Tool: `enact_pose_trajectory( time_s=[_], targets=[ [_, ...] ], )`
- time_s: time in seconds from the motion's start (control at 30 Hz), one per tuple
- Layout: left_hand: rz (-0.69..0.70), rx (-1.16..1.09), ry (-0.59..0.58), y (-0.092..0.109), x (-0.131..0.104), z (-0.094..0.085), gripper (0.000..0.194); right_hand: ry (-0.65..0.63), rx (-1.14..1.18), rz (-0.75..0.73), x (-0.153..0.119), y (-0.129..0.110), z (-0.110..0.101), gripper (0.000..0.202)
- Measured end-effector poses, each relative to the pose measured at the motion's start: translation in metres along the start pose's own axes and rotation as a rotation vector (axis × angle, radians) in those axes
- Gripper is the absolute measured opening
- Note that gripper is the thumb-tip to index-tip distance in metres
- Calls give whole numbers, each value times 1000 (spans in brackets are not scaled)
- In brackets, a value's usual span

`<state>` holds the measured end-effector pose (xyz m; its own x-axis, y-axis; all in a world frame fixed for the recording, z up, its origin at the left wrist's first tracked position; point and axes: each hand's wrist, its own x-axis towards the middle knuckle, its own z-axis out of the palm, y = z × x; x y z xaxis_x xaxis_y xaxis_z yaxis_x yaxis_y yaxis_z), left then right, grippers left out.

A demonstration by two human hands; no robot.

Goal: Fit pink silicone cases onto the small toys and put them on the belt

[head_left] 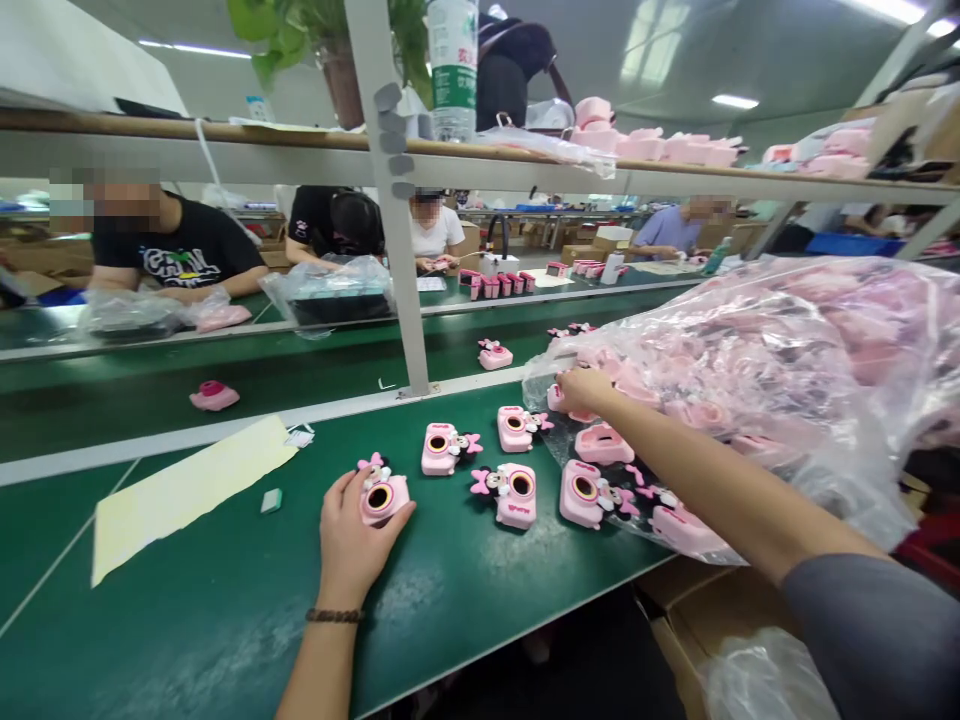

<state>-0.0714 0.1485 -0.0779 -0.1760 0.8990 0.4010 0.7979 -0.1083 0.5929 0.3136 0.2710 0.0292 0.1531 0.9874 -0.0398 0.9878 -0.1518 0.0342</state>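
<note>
My left hand (354,530), with a dark bracelet at the wrist, wraps round a pink toy camera (384,499) with a mouse figure on it, resting on the green table. Farther right, my right hand (585,391) reaches over the mouth of a clear plastic bag (757,340) full of pink parts. Its fingers are closed on another pink toy camera (554,399), mostly hidden by the hand. Between the hands lie more pink toy cameras (437,450), (514,428), (516,497). Another pink toy camera (580,494) lies by the bag's edge, near an open pink shell (604,444).
A yellowish sheet (191,490) and a small pale block (271,501) lie at left. Behind a metal post (397,220), a sunken green lane (315,360) carries a few pink pieces. Several people sit across it. Overhead runs a shelf (285,140); a cardboard box (697,620) stands below right.
</note>
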Motion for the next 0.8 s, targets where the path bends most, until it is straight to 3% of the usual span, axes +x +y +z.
enact_pose_trajectory(
  time_s=[0.17,0.27,0.33,0.4,0.5,0.6,0.7,0.8],
  targets=[
    [53,-77,-33,-2,-2,1,67,-19,-29,-153,-8,-29,-38,30],
    [47,-81,-34,-1,-2,1,66,33,72,-313,-12,-68,-51,36],
    [51,-82,-35,-2,-3,0,66,90,206,-492,-17,-102,-42,36],
    [63,-82,-42,-3,-3,0,66,150,327,-627,-24,-135,-17,34],
    [78,-80,-47,-4,-3,-1,66,162,391,-650,-33,-163,26,38],
    [67,-72,-46,-4,-2,-1,66,91,397,-685,-30,-154,44,41],
    [51,-58,-45,-4,-1,0,66,89,411,-676,-18,-122,30,38],
    [52,-47,-50,-3,0,1,68,172,449,-515,-1,-90,14,43]
  ],
)
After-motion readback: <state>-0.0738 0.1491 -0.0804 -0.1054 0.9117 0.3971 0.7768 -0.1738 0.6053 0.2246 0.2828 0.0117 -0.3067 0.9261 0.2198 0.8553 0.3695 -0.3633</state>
